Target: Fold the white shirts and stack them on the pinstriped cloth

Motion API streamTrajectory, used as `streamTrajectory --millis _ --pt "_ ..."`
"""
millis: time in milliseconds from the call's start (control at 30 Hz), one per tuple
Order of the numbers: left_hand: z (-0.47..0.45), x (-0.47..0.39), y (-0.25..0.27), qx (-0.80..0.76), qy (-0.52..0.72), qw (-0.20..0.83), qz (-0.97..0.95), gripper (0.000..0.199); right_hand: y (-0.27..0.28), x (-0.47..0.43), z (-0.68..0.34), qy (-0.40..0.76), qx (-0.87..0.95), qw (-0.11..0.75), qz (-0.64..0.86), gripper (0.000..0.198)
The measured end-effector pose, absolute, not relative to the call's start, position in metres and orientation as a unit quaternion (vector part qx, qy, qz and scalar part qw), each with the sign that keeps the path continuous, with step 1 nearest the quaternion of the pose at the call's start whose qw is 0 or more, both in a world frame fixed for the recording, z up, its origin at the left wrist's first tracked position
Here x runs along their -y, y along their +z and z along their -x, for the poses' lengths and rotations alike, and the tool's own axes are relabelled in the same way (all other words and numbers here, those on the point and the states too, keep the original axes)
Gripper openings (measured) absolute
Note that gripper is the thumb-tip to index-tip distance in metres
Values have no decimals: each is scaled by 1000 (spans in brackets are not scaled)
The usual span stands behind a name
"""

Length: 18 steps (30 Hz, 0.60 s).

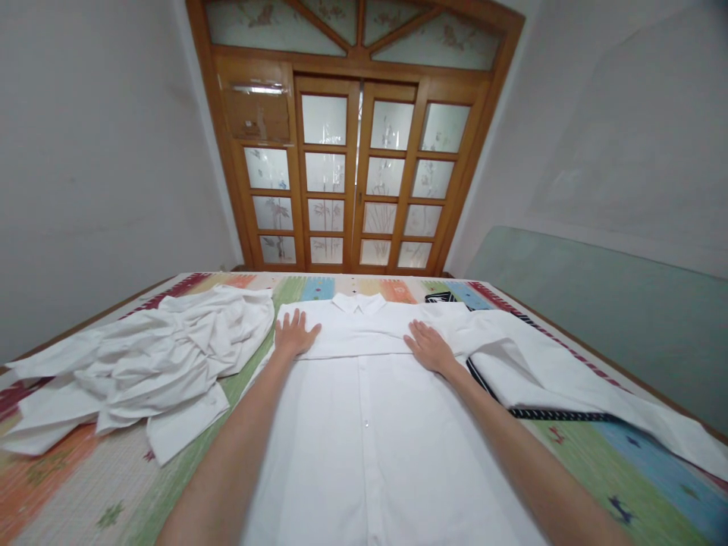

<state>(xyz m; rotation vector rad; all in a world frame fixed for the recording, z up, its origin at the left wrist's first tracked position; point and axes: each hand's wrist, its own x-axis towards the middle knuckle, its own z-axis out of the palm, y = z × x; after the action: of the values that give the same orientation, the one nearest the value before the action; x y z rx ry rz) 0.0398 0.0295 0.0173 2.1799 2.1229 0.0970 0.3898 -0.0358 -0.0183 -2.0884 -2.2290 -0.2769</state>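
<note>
Buttons (367,423) run down the middle of the white cloth shirt with a collar (318,425), which lies face up on the bright striped cloth cover (122,485). From far off, I see the left hand (296,334) and the right hand (429,346) laid flat on its top part, palms down, gripping nothing. One sleeve (546,341) stretches far to the right. A crumpled heap of white cloth (187,341) lies left of the shirt.
</note>
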Motion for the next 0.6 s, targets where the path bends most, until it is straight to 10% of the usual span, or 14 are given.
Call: streamTrajectory --millis 600 --pt "-55 -10 9 -643 75 -35 -761 54 -9 43 -381 -82 717 39 692 58"
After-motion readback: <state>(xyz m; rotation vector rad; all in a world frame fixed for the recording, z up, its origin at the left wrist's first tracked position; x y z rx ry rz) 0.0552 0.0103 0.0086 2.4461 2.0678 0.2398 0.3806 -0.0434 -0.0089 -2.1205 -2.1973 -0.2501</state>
